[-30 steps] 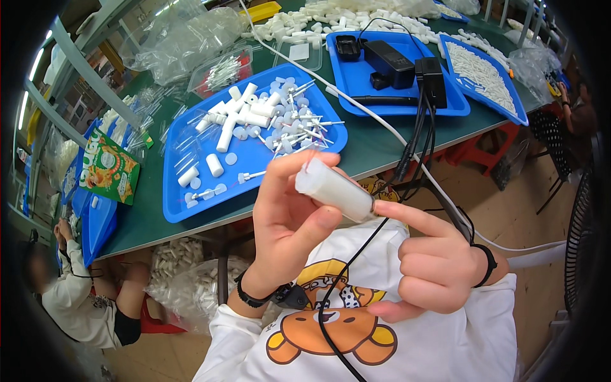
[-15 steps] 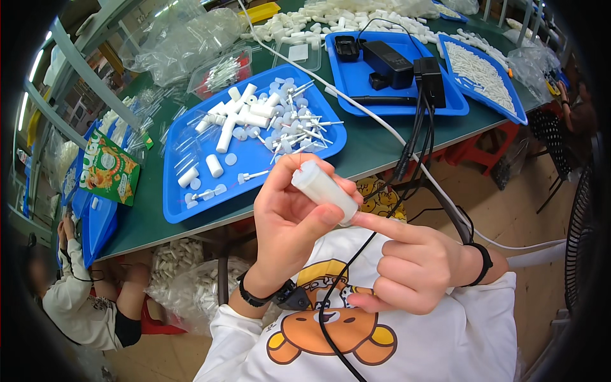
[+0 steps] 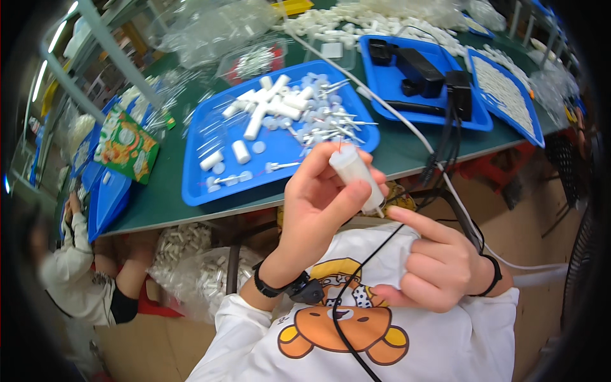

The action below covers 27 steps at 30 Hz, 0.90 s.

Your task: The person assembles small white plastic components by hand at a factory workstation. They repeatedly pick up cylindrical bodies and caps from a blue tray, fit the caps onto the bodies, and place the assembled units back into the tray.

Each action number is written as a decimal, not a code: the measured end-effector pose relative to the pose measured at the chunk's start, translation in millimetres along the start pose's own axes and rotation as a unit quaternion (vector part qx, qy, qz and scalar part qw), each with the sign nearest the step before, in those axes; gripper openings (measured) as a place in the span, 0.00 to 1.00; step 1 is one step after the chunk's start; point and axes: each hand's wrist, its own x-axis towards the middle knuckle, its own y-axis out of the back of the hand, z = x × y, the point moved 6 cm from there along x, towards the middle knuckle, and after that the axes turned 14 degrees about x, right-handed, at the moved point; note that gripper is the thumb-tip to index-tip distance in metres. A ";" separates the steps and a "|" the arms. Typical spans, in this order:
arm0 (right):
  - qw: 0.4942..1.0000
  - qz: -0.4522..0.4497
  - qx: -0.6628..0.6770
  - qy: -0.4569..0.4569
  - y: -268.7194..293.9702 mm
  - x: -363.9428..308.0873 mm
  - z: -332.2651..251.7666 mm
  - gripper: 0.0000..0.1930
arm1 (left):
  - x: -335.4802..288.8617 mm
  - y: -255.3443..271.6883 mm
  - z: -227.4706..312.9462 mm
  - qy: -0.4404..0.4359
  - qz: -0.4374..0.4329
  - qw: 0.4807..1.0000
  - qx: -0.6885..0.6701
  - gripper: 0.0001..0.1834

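Observation:
In my left hand (image 3: 312, 207), closed round its sides, is a translucent white plastic tube (image 3: 354, 173) with white filling. It tilts away to the upper left, and a thin red thread stands up at its far end. From the near end sticks a short pale stem (image 3: 380, 212). My right hand (image 3: 436, 261) holds nothing: its index finger points at that stem, just apart from it, while the other fingers are loosely curled. Beyond lies a blue tray (image 3: 197, 167) with white cylinders (image 3: 240, 151), translucent discs (image 3: 258, 147) and several thin white sticks with discs (image 3: 337, 124).
Another blue tray (image 3: 474, 122) with black devices and cables stands right of it, then a tray of small white pieces (image 3: 506, 95). A white cable (image 3: 407, 121) crosses the table. A green snack bag (image 3: 127, 146) and a co-worker (image 3: 79, 274) are at left.
My right index finger has drawn back from the tube's near end, so the short stem now shows. The view has shifted, and both hands appear farther right.

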 end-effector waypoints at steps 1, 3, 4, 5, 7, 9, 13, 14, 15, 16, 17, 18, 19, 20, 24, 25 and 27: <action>1.000 0.000 -0.008 0.003 0.1 0.9 0.2 0.25 | 1.5 3.4 7.7 -0.030 0.031 0.996 0.075 0.18; 0.999 -0.016 -0.018 -0.025 3.1 7.6 -0.8 0.23 | 4.1 19.2 16.9 -0.048 0.053 0.995 0.068 0.18; 0.999 -0.030 -0.024 -0.034 2.7 8.5 -0.9 0.23 | 4.3 27.8 22.9 -0.060 0.072 0.994 0.058 0.18; 0.998 -0.038 -0.035 -0.031 1.1 8.5 -1.6 0.22 | 3.5 36.5 29.9 -0.073 0.112 0.989 0.062 0.17; 0.997 -0.042 -0.058 -0.034 -2.0 3.9 -2.4 0.21 | 2.2 58.1 38.7 -0.090 0.127 0.988 -0.006 0.17; 0.996 -0.048 -0.063 -0.040 -4.3 6.3 -2.4 0.20 | -5.0 78.6 53.9 -0.106 0.179 0.976 -0.061 0.18; 0.995 -0.042 -0.058 -0.072 -10.1 2.7 -2.2 0.19 | -31.1 119.9 92.0 -0.225 0.239 0.939 -0.099 0.18; 0.994 -0.033 -0.059 -0.087 -10.4 2.5 -2.5 0.19 | -38.8 130.0 101.2 -0.256 0.257 0.926 -0.103 0.19; 0.994 -0.035 -0.055 -0.088 -11.2 3.0 -2.4 0.18 | -48.0 142.8 109.5 -0.288 0.287 0.907 -0.106 0.18; 0.994 -0.039 -0.054 -0.086 -12.3 3.2 -1.8 0.18 | -57.9 155.9 115.8 -0.319 0.316 0.887 -0.109 0.17; 0.994 -0.043 -0.053 -0.085 -13.2 3.3 -0.8 0.18 | -68.8 168.9 119.9 -0.349 0.345 0.863 -0.123 0.16; 0.994 -0.046 -0.054 -0.084 -14.1 3.5 -0.4 0.18 | -80.2 181.1 122.8 -0.378 0.371 0.837 -0.137 0.15; 0.994 -0.053 -0.054 -0.081 -14.9 3.9 -0.3 0.17 | -92.6 192.4 123.5 -0.404 0.409 0.809 -0.123 0.14; 0.994 -0.055 -0.053 -0.082 -15.8 4.9 0.0 0.16 | -104.8 202.9 122.5 -0.423 0.456 0.775 -0.116 0.15; 0.992 -0.070 -0.046 -0.090 -16.8 3.4 0.6 0.16 | -131.7 224.0 118.5 -0.467 0.519 0.706 -0.121 0.19; 0.992 -0.077 -0.044 -0.093 -16.5 2.9 1.0 0.16 | -136.4 228.5 117.2 -0.472 0.531 0.692 -0.126 0.20; 0.992 -0.076 -0.042 -0.090 -16.3 2.9 1.0 0.16 | -147.1 235.6 117.6 -0.469 0.575 0.663 -0.098 0.22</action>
